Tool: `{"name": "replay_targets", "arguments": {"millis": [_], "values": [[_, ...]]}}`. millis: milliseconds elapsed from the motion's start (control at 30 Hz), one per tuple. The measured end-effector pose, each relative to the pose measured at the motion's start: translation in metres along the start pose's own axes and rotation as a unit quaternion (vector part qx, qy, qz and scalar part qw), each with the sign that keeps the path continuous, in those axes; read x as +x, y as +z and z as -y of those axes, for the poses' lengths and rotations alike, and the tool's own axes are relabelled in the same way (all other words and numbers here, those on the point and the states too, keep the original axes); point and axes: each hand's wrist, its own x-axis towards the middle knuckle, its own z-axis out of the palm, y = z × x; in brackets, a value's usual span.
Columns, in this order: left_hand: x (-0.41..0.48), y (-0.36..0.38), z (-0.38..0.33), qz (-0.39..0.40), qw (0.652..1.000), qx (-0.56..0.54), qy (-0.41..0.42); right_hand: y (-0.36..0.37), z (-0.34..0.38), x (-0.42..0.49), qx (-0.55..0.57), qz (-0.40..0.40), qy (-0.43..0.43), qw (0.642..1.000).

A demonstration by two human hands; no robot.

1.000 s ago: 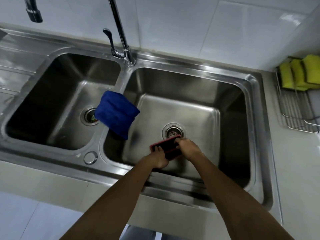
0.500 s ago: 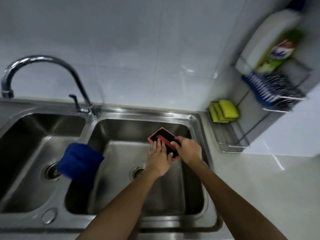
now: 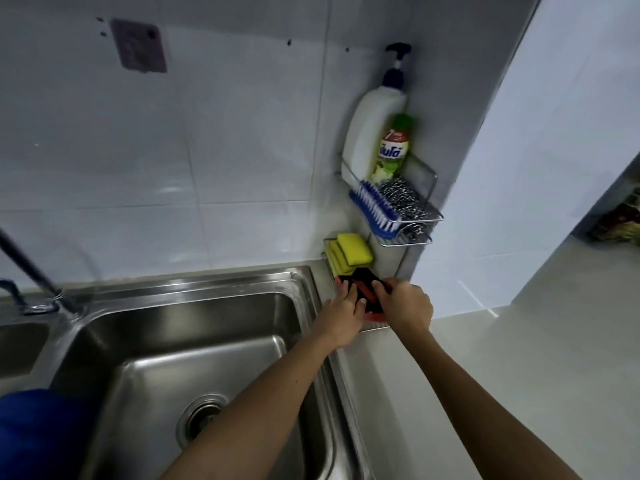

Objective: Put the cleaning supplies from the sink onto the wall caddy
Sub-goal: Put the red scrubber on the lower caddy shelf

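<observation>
Both hands hold a red and black scrub pad [image 3: 367, 293] over the lower shelf of the wire wall caddy [image 3: 412, 239], just in front of the yellow sponges [image 3: 349, 254]. My left hand [image 3: 341, 315] grips its left side with fingers over the black face. My right hand [image 3: 407, 304] grips its right side. The pad's underside is hidden by my hands. A blue cloth [image 3: 38, 434] lies at the sink's [image 3: 194, 299] left edge, cut off by the frame.
The caddy's upper shelf carries a white pump bottle [image 3: 372, 129], a green dish soap bottle [image 3: 393, 150], a blue brush [image 3: 372, 209] and steel wool [image 3: 403, 199]. A tap [image 3: 27, 271] stands at the left. White worktop [image 3: 502, 375] runs to the right.
Both hands have lifted the red and black pad out of the right sink basin and carried it right and away, up to the caddy's lower shelf. My view has swung right.
</observation>
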Motion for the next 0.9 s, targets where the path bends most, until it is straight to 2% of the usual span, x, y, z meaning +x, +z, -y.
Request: {"name": "replay_targets", "arguments": {"millis": [100,300,433,567,667,733,800,900], "values": [[0.010,0.010,-0.008,0.030,1.000,-0.009,0.002,0.003,-0.015,0.008,-0.008,0.005,0.018,1.000],[0.028,0.012,-0.014,0.030,0.999,-0.007,-0.035,0.008,-0.013,0.024,-0.032,0.022,0.006,0.999],[0.035,0.015,-0.006,0.076,0.993,0.081,-0.030,0.020,-0.007,0.033,-0.067,0.063,-0.012,0.996],[0.038,0.014,0.003,0.101,0.982,0.159,-0.010,0.027,-0.010,0.029,-0.057,0.057,-0.031,0.996],[0.041,0.011,0.003,0.107,0.975,0.193,-0.002,0.031,-0.024,0.027,-0.007,0.034,-0.083,0.996],[0.044,0.012,0.004,0.102,0.972,0.212,-0.001,0.036,-0.042,0.018,0.017,-0.031,-0.159,0.987],[0.046,0.014,0.005,0.098,0.970,0.223,-0.001,0.045,-0.069,0.002,-0.015,-0.072,-0.247,0.966],[0.047,0.015,0.006,0.109,0.966,0.236,-0.001,0.059,-0.097,-0.014,-0.022,-0.053,-0.317,0.947]]}}
